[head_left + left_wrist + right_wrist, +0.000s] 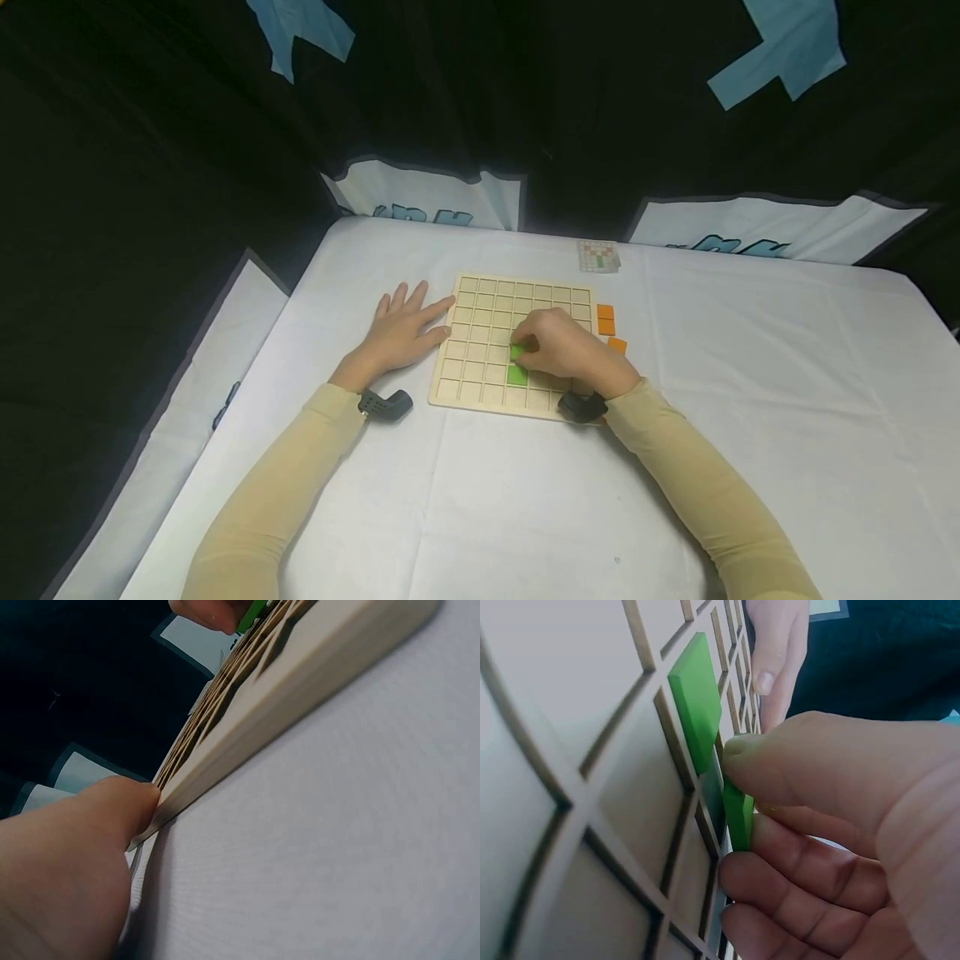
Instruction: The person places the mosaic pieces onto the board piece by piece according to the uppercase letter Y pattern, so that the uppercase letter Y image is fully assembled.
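Note:
A wooden grid board (480, 350) lies flat on the white table. My left hand (397, 333) is spread beside its left edge, thumb and index fingertip right at the rim; in the left wrist view the thumb (124, 806) meets that side. Over the middle of the grid, my right hand (558, 350) pinches a green square tile (739, 817) between thumb and fingers, close over a cell. Another green tile (517, 375) sits in the neighbouring cell nearer me. In the right wrist view this second tile (697, 701) stands a little proud of the grid lines.
Orange tiles (606, 320) lie off the board's right edge, with another orange tile (617, 345) partly behind the right wrist. A small card (598, 257) printed with a coloured grid lies beyond the board. Dark curtains (480, 100) rise behind the table.

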### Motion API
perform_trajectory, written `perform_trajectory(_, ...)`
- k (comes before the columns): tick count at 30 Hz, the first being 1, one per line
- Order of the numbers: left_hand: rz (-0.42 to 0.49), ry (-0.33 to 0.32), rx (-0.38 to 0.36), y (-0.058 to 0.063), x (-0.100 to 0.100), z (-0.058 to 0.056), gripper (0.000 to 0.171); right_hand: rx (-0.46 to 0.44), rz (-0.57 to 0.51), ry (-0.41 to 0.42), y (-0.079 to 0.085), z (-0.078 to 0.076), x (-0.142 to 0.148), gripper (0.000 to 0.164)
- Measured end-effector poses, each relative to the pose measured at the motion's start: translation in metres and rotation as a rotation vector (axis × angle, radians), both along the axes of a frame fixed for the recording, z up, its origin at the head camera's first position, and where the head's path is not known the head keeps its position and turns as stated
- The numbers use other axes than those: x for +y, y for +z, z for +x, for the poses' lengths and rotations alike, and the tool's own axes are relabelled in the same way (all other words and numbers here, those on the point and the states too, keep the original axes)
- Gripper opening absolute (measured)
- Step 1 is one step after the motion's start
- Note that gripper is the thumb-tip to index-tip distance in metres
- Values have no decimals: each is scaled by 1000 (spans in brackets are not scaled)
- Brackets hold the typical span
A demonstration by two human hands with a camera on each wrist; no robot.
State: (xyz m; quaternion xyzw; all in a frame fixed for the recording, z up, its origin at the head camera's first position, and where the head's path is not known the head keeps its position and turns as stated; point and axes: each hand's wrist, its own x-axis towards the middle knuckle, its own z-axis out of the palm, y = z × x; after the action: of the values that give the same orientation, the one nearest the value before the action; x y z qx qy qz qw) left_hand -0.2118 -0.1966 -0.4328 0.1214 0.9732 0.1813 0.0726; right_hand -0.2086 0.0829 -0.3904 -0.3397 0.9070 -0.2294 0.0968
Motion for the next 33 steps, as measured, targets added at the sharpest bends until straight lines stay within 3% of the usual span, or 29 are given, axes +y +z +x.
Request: perform_trajectory(33,-4,-4,-15,1,0,0,61,23,34,11,-3,2,-3,29)
